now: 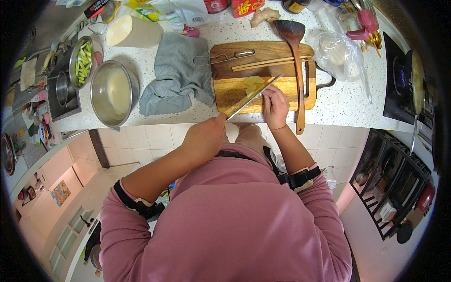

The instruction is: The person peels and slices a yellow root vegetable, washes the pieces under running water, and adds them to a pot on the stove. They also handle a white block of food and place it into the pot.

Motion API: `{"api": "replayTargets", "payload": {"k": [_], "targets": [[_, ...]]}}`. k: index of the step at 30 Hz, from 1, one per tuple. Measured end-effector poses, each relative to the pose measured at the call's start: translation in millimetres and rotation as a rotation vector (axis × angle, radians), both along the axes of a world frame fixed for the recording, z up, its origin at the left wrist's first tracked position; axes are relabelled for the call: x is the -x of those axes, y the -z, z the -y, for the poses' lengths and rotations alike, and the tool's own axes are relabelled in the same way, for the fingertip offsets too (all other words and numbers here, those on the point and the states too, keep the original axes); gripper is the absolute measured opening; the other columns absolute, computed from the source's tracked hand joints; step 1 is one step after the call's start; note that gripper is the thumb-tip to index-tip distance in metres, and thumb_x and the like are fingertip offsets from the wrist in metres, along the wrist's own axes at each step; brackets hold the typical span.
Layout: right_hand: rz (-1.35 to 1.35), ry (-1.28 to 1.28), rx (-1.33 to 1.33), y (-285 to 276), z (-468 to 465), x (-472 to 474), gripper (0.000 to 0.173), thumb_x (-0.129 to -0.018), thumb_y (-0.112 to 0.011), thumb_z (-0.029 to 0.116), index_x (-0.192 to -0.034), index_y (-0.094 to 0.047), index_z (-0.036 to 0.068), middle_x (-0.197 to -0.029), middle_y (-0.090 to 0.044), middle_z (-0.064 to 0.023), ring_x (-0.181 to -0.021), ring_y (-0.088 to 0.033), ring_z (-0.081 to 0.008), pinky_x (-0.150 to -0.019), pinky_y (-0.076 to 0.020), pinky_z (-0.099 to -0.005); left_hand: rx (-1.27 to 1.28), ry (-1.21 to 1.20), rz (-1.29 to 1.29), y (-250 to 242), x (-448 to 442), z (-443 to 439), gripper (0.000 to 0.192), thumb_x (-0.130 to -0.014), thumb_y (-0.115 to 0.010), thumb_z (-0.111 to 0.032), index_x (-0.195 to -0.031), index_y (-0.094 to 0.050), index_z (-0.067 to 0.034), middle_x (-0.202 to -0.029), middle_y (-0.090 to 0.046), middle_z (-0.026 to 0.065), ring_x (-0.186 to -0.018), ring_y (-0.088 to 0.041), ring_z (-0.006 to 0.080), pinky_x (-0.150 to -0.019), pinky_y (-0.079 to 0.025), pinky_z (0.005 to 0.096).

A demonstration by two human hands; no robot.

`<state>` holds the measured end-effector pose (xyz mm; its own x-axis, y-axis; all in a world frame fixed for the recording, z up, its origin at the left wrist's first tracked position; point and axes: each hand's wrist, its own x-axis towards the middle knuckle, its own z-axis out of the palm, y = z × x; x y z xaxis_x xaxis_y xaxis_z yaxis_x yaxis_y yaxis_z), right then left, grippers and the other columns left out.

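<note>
My left hand (206,135) grips the handle of a kitchen knife (252,98), its blade slanting up to the right over a wooden cutting board (225,84). Thin pale-yellow slices (253,84), apparently ginger, lie on the board along the blade's far side. My right hand (276,105) rests at the board's near edge, fingers bent close to the blade; whether they pinch a piece is hidden. A pair of wooden chopsticks (267,64) and a metal peeler (243,53) lie farther back on the board. Across its right part lies a wooden spatula (299,84).
Left of the board are a grey cloth (183,67), a steel bowl (134,88) and a bowl of cut green vegetables (84,63). Ginger root (265,17) lies behind; a plastic bag (340,56) sits right. A pan (417,81) stands on the stove beside a blue flame.
</note>
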<state>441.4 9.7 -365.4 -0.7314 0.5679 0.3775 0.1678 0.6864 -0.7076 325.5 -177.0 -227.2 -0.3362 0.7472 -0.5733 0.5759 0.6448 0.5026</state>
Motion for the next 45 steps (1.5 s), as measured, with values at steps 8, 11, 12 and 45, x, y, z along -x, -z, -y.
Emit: {"api": "replayTargets", "payload": {"k": [8, 11, 12, 45], "targets": [[-0.012, 0.0, 0.023, 0.0, 0.6, -0.8, 0.012, -0.078, -0.067, -0.005, -0.085, -0.063, 0.003, -0.093, -0.066, -0.0124, -0.083, -0.065, -0.0281, -0.071, -0.0518, -0.0335, -0.105, -0.054, 0.044, 6.3, 1.5, -1.4, 0.018, -0.089, -0.051, -0.014, -0.099, -0.045, 0.0, -0.082, -0.062, 0.0224, -0.077, -0.062, 0.0411, -0.068, -0.049, 0.0497], [-0.009, 0.0, 0.028, 0.9, 0.0, -2.2, 0.01, -0.078, -0.067, -0.005, -0.084, -0.063, 0.002, -0.093, -0.067, -0.0134, -0.084, -0.065, -0.028, -0.072, -0.0515, -0.0329, -0.043, -0.057, 0.096, 12.9, 2.0, -4.0, 0.027, -0.09, -0.054, -0.014, -0.112, -0.046, -0.001, -0.091, -0.062, 0.0246, -0.088, -0.06, 0.0424, -0.075, -0.047, 0.0497], [-0.01, 0.0, 0.026, 1.1, -0.3, -2.6, 0.01, -0.078, -0.067, -0.005, -0.084, -0.063, 0.002, -0.093, -0.067, -0.0134, -0.084, -0.065, -0.028, -0.073, -0.0514, -0.0329, -0.026, -0.06, 0.104, 16.2, 1.5, -5.6, 0.026, -0.09, -0.053, -0.014, -0.111, -0.047, -0.001, -0.091, -0.062, 0.0243, -0.088, -0.06, 0.0423, -0.074, -0.047, 0.0499], [0.055, -0.098, -0.085, -11.7, -5.2, -1.2, 0.015, -0.077, -0.067, 0.001, -0.092, -0.064, 0.006, -0.097, -0.063, -0.0109, -0.089, -0.061, -0.0296, -0.076, -0.0508, -0.0382, -0.047, -0.237, 0.069, 11.9, -10.5, 12.6, 0.031, -0.089, -0.054, -0.018, -0.113, -0.047, 0.0, -0.088, -0.063, 0.0244, -0.084, -0.061, 0.0421, -0.073, -0.046, 0.0494]]}}
